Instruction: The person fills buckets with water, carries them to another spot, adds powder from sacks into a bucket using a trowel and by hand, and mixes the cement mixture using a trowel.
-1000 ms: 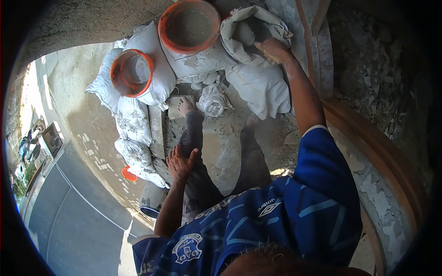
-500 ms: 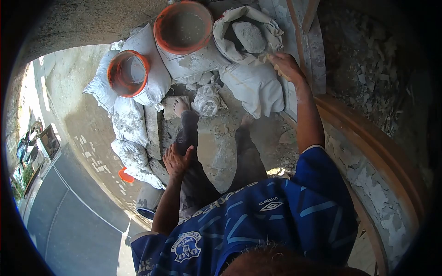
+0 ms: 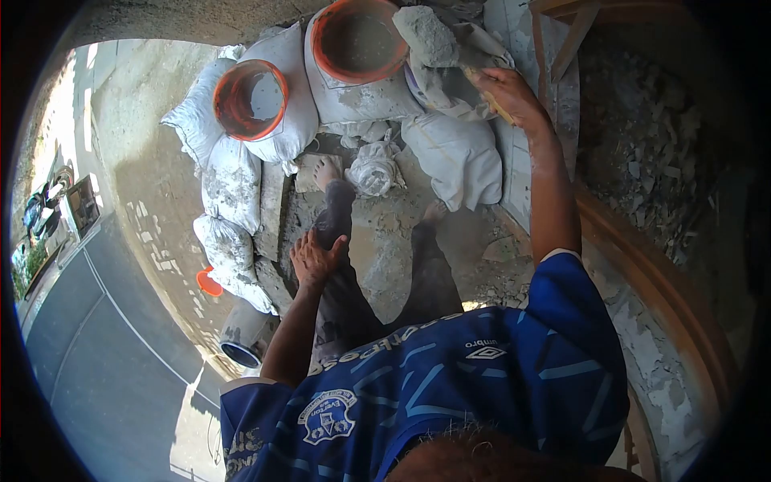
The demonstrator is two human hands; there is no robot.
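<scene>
My right hand (image 3: 514, 98) is closed around the yellowish handle of a trowel (image 3: 499, 106). A heap of grey powder (image 3: 426, 36) covers its blade, so the blade's shape is hidden. Below and beside it is an open sack (image 3: 491, 55) with rolled-down edges. Left of the load stands a large orange bucket (image 3: 320, 55) with murky liquid inside, and the heap is close to its rim. With fingers spread, my left hand (image 3: 313, 259) lies on my left leg (image 3: 341, 281), holding nothing.
A smaller orange bucket (image 3: 218, 104) holding some liquid sits on white sacks (image 3: 289, 104). More filled sacks (image 3: 229, 189) line the left side. Between my feet lies a bundled white bag (image 3: 375, 170). A wooden frame (image 3: 642, 249) and rubble (image 3: 642, 145) are at right.
My right hand has lifted the loaded trowel out of the sack, up and towards the large bucket. The view has shifted slightly; my left hand stays on my leg.
</scene>
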